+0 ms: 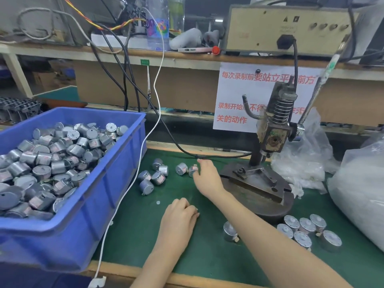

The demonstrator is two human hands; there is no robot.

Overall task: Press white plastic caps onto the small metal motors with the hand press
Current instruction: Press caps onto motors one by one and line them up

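Note:
My right hand (207,177) reaches across the green mat and its fingers close on a small metal motor (192,170), left of the hand press (270,134). Beside it lies another loose motor (181,168), and several more (153,177) lie further left. My left hand (180,215) rests on the mat with its fingers curled; whether it holds anything is hidden. A small white cap (158,202) lies on the mat near it. Finished motors (305,229) with caps stand in a group at the front right, and one more (230,231) stands apart.
A blue bin (124,183) full of motors fills the left side. The press's round base (268,196) sits right of centre, its lever (320,80) up. Clear plastic bags (357,196) lie at the right. A white cable (133,179) and a black cable (166,132) cross the bench.

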